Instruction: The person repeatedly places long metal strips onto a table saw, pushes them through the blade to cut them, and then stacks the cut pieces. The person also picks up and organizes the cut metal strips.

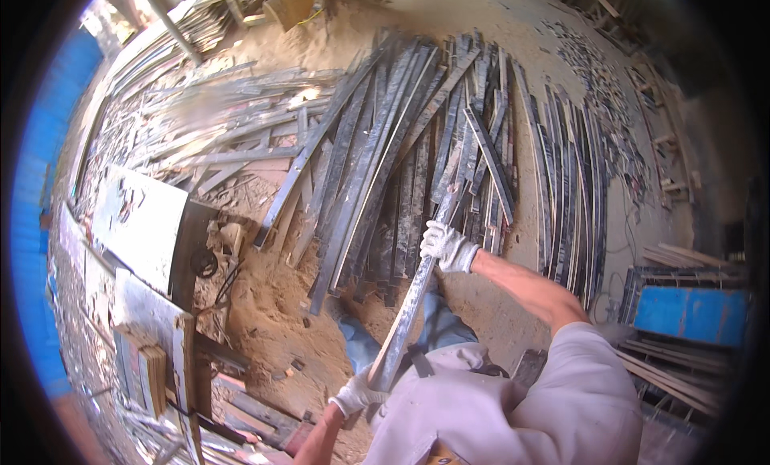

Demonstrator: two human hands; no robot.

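A long dark-faced wooden strip (pixel 413 305) slants up and away from my waist toward the pile in front of me. My right hand (pixel 447 246), in a white work glove, is closed around it about midway along. Lower down, my gloved left hand (pixel 358 391) grips the near end beside my hip. Beyond my hands, a big heap of similar black-faced wooden strips (pixel 377 160) lies on the ground, several of them crossing. The far end of the held strip overlaps the heap, and I cannot tell whether it touches.
At left stands a machine table with a pale metal top (pixel 140 216), and plywood pieces (pixel 152 377) near it. Sawdust (pixel 273 305) covers the ground by my feet. A second row of strips (pixel 573 184) lies to the right. A blue panel (pixel 682 314) is at far right.
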